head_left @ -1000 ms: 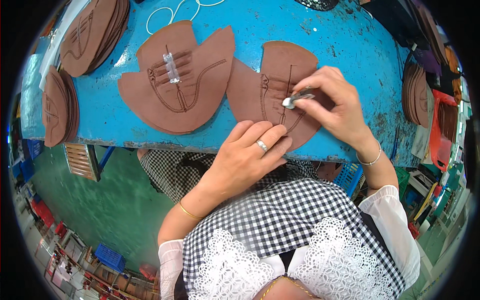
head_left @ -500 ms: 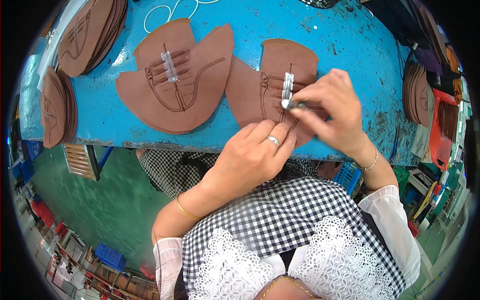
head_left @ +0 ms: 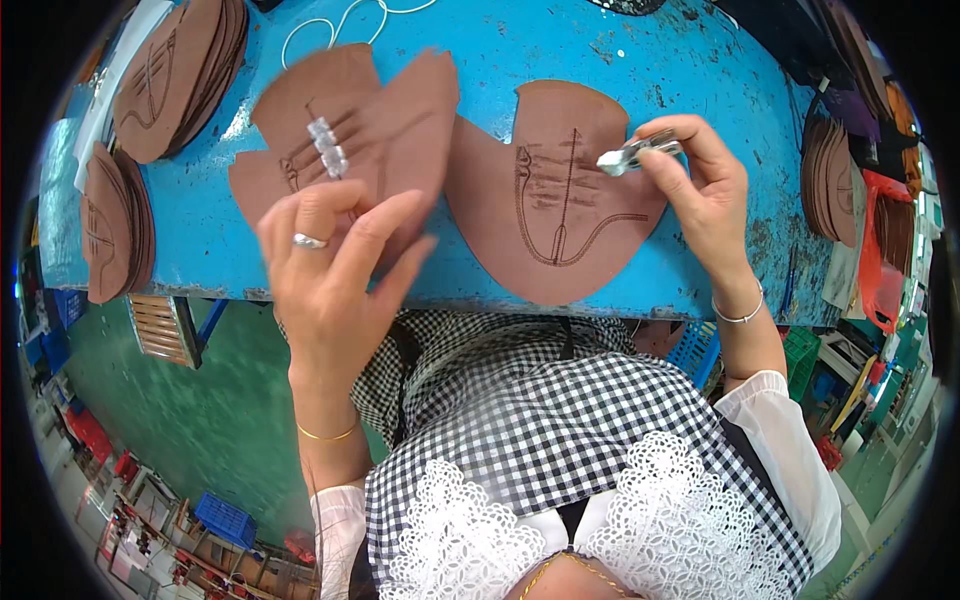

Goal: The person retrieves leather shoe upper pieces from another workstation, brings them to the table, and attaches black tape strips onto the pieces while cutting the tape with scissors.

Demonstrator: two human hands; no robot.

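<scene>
My left hand is at the near edge of a brown leather-like shoe upper piece, its fingers curled on it. That piece is blurred and slightly tilted over another brown piece, and bears a pale shiny strip across dark streaks. On its right lies a similar brown piece, flat, with curved stitching, a central slit line and dark streaks, but no strip. Above its right edge, my right hand pinches a small silvery metal clip holding a white tip, apart from the piece.
Stacks of brown pieces stand at the far left, the left edge and the right edge. The blue table has a worn near edge. A white cord lies at the back, and a red bag hangs at right.
My left hand has moved from the right piece to the left one. My right hand has lifted the clip up and right. The strip no longer shows on the right piece.
</scene>
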